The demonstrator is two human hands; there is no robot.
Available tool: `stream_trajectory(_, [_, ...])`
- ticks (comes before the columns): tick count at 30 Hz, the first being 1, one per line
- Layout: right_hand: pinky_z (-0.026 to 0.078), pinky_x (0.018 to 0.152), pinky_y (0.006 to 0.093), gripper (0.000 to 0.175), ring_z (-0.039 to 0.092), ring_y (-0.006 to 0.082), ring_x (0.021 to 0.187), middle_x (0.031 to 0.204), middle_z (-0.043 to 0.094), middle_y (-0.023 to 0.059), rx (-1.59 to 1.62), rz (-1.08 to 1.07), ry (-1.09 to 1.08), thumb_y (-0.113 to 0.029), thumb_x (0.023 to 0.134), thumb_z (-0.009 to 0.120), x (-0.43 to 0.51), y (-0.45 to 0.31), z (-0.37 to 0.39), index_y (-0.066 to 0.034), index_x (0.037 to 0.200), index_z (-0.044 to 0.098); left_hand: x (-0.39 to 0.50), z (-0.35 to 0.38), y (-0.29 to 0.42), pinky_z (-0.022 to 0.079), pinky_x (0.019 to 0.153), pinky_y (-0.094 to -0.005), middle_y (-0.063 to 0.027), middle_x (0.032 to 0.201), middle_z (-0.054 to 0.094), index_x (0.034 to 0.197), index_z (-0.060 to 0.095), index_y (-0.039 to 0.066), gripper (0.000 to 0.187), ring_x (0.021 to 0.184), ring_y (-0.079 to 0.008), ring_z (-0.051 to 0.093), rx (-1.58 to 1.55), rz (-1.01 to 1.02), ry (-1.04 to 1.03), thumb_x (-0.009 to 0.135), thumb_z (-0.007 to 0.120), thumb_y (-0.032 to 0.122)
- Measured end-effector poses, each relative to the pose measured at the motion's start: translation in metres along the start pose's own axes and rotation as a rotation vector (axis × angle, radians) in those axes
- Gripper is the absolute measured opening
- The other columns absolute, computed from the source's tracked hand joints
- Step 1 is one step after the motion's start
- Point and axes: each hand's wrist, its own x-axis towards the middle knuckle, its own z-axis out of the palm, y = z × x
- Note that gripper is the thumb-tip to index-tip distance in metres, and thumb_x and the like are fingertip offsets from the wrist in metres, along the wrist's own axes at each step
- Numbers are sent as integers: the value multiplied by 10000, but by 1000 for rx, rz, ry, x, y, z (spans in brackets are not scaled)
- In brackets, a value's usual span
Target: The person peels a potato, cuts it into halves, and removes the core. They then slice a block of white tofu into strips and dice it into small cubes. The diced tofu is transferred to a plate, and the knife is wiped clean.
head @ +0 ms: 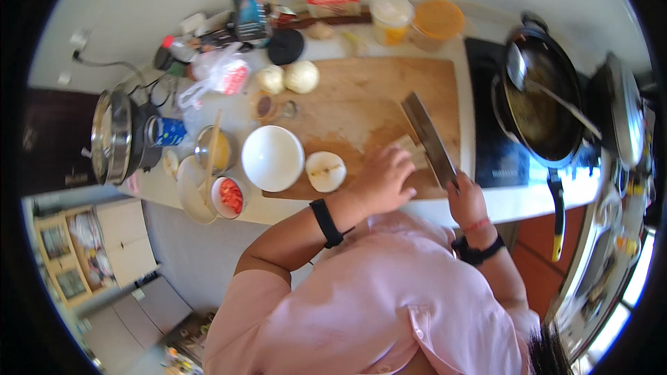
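Observation:
My right hand (pixel 467 199) grips the handle of a kitchen cleaver (pixel 430 138), whose blade points away from me over the right part of a wooden cutting board (pixel 359 83). Pale cut strips of food (pixel 411 150) lie against the blade's left side. My left hand (pixel 385 179) hovers at or rests by these strips, fingers spread and slightly curled; whether it touches them is not clear. Left of it on the board sits a halved pale vegetable or fruit (pixel 325 171), cut face up, beside an empty white bowl (pixel 272 158). Two pale round vegetables (pixel 301 76) stand at the board's far left corner.
A wok (pixel 544 99) with a ladle sits on the black cooktop at right. At left are a cup of red diced food (pixel 230 197), a bowl of yellow liquid (pixel 221 151) with chopsticks across it, and a plastic bag (pixel 216 73). Tubs (pixel 437 18) line the back.

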Motion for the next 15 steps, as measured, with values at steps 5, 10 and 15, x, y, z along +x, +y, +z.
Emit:
stream_trajectory(5, [503,717,542,164,629,467,831,891,650,269,-24,0,19,-142,950,514,-5,-4,8,-46,1079,548,-2,41,-14,399,1038,-513,-204,1360,456,1177,554,43,617,1273,-413,432,65,-95,100,683,846,270])
stream_trajectory(10, [518,715,531,162,640,454,821,908,661,255,-69,-35,16,-115,948,496,-11,-9,9,-37,1079,552,2,55,-23,417,1033,-489,-198,1375,443,1241,528,66,732,1260,-416,443,170,-236,46,648,879,315])
stream_trajectory(15, [522,693,537,158,640,458,816,913,663,253,-116,-95,-23,-100,940,487,-8,-2,14,-40,1070,555,4,60,-24,436,997,-472,-216,1298,503,1236,540,45,678,1182,-413,499,192,-215,39,688,850,295])
